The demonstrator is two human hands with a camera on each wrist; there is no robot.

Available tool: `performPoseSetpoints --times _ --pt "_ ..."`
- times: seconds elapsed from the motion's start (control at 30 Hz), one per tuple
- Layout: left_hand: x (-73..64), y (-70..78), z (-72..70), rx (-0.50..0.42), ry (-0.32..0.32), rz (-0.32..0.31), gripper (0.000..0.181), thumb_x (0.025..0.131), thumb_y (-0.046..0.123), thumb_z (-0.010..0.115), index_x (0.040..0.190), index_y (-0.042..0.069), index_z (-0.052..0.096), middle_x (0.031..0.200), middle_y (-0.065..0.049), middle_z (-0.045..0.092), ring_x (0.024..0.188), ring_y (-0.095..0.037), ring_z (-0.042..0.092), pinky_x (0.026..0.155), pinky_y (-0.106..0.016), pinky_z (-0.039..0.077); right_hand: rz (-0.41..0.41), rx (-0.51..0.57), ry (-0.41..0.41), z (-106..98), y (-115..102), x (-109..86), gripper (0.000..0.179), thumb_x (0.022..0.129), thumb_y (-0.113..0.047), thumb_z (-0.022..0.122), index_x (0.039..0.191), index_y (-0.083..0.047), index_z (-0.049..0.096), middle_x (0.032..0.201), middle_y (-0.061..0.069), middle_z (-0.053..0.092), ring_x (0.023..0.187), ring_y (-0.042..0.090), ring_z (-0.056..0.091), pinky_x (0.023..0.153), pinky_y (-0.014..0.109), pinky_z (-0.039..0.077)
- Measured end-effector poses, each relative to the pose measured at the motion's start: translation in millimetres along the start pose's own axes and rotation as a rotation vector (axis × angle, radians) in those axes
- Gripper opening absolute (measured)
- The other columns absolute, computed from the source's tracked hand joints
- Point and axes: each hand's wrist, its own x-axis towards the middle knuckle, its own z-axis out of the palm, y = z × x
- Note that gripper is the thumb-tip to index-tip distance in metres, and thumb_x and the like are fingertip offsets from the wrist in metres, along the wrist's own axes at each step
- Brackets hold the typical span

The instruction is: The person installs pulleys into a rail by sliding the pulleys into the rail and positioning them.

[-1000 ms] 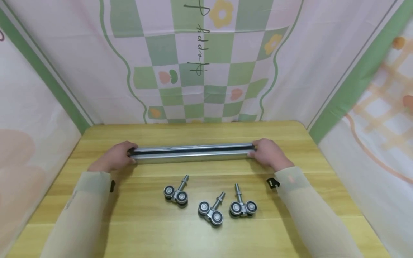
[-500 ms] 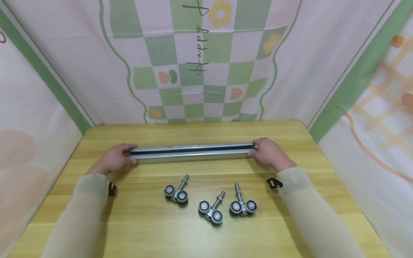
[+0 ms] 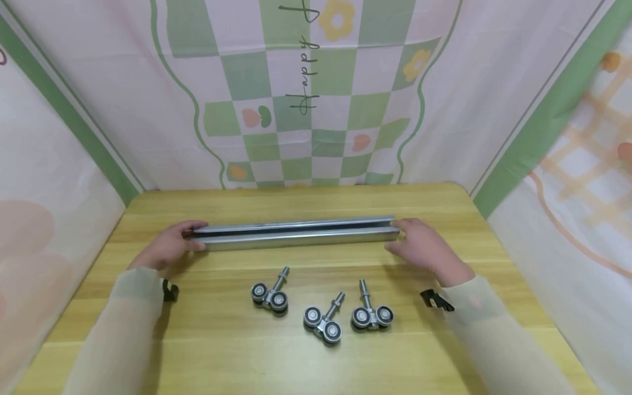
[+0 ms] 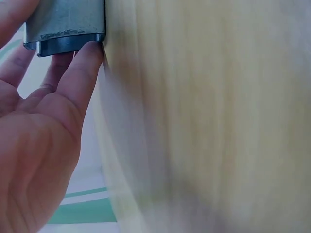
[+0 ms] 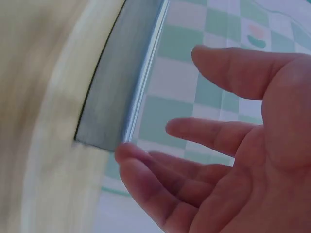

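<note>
A silver metal channel rail [image 3: 296,241] with a dark lengthwise slot lies across the table. My left hand [image 3: 169,245] holds its left end, thumb at the front and index finger behind. In the left wrist view, a fingertip meets the bottom of the rail's end [image 4: 65,22]. At the other end, my right hand [image 3: 428,247] is spread, with thumb and index finger apart. The right wrist view has its lower fingertips right at the corner of the rail [image 5: 109,92], thumb well away. Three metal twin-wheel rollers with threaded bolts, left [image 3: 269,298], middle [image 3: 323,325] and right [image 3: 371,316], lie in front.
A light wood table [image 3: 227,351] carries everything. A printed curtain [image 3: 316,118] with green checks hangs behind its far edge, and more patterned cloth [image 3: 582,181] flanks the right side. Black wrist straps [image 3: 436,300] show at the sleeves.
My right hand has loosened and moved back to the right, uncovering the rail's right end. My left hand has shifted slightly left. The rollers have stayed in place.
</note>
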Motion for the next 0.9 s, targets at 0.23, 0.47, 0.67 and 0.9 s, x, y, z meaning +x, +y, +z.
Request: performPoseSetpoints --times 0.23,0.47,0.67,0.9 --pt "2.2 -3.5 -1.0 0.008 0.017 0.015 0.062 0.092 0.017 0.072 0.146 0.004 0.045 0.14 -0.025 0.049 0.125 -0.041 0.046 0.109 -0.058 0.03 -0.03 0.077 -0.095 9.5 -10.4 -14.4 0.06 0.095 -0.03 0.067 0.138 0.008 0.05 0.137 0.029 0.053 0.109 0.041 0.062 0.101 0.062 0.04" --pt "3.3 -0.6 -1.5 0.042 0.022 0.013 0.061 0.091 0.017 0.072 0.145 0.004 0.047 0.141 -0.025 0.049 0.126 -0.043 0.044 0.109 -0.062 0.026 -0.046 0.086 -0.135 15.6 -20.7 -22.5 0.059 0.093 -0.029 0.069 0.137 0.006 0.053 0.132 0.025 0.058 0.118 0.046 0.054 0.098 0.061 0.043" --pt "2.7 3.4 -1.5 0.065 0.005 0.012 0.063 0.09 0.017 0.073 0.145 0.002 0.046 0.141 -0.028 0.047 0.125 -0.046 0.044 0.107 -0.064 0.027 -0.055 0.105 -0.155 22.1 -28.7 -28.3 0.059 0.09 -0.026 0.072 0.135 0.007 0.054 0.126 0.024 0.061 0.115 0.044 0.057 0.097 0.059 0.045" --pt "3.2 1.5 -3.7 0.062 -0.009 -0.006 0.065 0.09 0.019 0.073 0.146 0.003 0.045 0.144 -0.027 0.045 0.129 -0.046 0.04 0.109 -0.065 0.023 -0.074 0.123 -0.198 34.5 -37.4 -30.0 0.057 0.088 -0.029 0.075 0.13 0.006 0.058 0.112 0.017 0.068 0.103 0.034 0.063 0.092 0.053 0.051"
